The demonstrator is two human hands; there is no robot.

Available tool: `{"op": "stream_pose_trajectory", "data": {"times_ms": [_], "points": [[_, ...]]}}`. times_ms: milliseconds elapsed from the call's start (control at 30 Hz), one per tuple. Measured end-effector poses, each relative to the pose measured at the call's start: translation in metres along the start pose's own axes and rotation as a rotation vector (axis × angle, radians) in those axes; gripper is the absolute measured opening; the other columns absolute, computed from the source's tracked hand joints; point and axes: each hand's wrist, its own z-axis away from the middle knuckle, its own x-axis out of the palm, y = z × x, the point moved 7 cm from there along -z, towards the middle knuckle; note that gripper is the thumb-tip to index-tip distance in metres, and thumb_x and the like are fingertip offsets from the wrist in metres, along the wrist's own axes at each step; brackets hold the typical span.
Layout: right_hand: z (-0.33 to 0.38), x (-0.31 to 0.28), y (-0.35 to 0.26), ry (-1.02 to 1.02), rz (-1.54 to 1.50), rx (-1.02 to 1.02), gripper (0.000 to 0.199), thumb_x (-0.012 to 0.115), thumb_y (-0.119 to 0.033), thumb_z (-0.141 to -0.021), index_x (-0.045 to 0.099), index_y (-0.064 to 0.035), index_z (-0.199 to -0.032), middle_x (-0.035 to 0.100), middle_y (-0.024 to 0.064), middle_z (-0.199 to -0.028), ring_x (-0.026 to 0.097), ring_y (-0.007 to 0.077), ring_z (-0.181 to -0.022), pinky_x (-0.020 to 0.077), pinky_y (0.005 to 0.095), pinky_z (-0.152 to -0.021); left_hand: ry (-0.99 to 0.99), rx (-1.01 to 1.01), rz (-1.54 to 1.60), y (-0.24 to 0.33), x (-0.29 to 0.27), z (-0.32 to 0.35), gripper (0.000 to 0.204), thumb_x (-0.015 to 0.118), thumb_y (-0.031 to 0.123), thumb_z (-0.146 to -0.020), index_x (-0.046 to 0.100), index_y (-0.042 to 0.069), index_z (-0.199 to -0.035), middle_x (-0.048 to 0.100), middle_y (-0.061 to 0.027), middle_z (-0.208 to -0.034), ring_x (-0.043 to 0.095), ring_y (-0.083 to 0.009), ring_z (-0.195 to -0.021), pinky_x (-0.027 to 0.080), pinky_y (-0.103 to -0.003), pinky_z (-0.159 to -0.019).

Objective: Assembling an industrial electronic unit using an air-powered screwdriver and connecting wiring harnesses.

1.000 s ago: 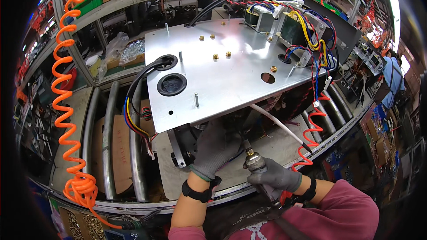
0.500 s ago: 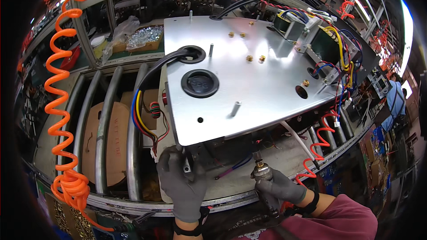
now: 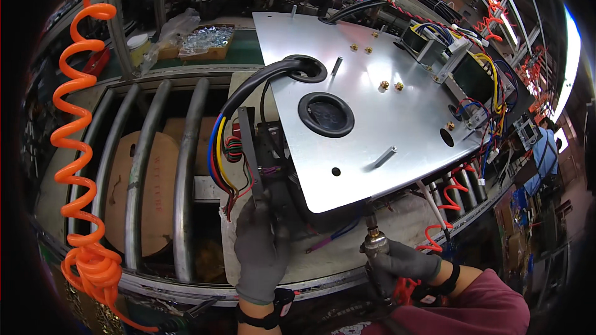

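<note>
My left hand [image 3: 262, 245], in a grey glove, is closed around the lower end of a flat grey metal strip [image 3: 247, 149]. The strip stands on edge, apart from the left side of a large silver metal plate [image 3: 347, 167]. In my right hand [image 3: 406, 262], also gloved, is a power screwdriver [image 3: 376, 243] with a metal nose, pointing up under the plate's near edge. Black cable [image 3: 254, 84] comes through a grommet in the plate and ends in coloured wires [image 3: 218, 155]. Dark parts show in the gap between strip and plate.
Steel rollers [image 3: 143, 174] lie at the left, with round brown cardboard [image 3: 155, 205] beneath. An orange coiled hose [image 3: 77, 124] hangs far left. Transformers [image 3: 469, 74] with wires sit on the plate's right. A box of small hardware [image 3: 208, 40] stands behind.
The plate lies further right in view, and a wider gap has opened between it and the metal strip. My left hand has shifted slightly; the screwdriver stays at the near edge.
</note>
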Motion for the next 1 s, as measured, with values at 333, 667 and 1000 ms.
{"op": "stream_pose_trajectory", "data": {"times_ms": [333,667,1000], "points": [[0.009,0.001,-0.011,0.228,0.052,0.011,0.045,0.073,-0.022,-0.081,0.048,-0.0054,-0.115,0.056,0.0023,-0.088,0.053,0.0088,-0.078,0.0470,0.0264,-0.068,0.070,0.222,-0.047,0.082,-0.009,-0.035,0.039,0.068,0.011,-0.073,0.063,0.001,-0.110,0.061,-0.0179,-0.107,0.059,-0.0345,-0.101,0.050,-0.039,-0.084],[0.009,0.014,-0.010,0.118,-0.243,-0.034,0.044,0.072,-0.022,-0.083,0.047,-0.0046,-0.115,0.056,0.0025,-0.082,0.055,0.0087,-0.068,0.0465,0.0254,-0.061,-0.146,0.383,0.195,0.113,0.045,-0.058,0.032,0.070,0.015,-0.071,0.068,0.008,-0.102,0.067,-0.0115,-0.093,0.064,-0.0301,-0.087,0.051,-0.039,-0.078],[0.003,0.013,-0.002,0.046,-0.285,-0.029,0.047,0.065,-0.020,-0.086,0.044,-0.0035,-0.124,0.059,0.0052,-0.075,0.061,0.0142,-0.062,0.0501,0.0286,-0.054,-0.135,0.506,-0.021,0.108,0.063,-0.051,0.025,0.067,0.017,-0.071,0.068,0.012,-0.095,0.059,-0.0106,-0.109,0.050,-0.0384,-0.110,0.039,-0.049,-0.098]]}}
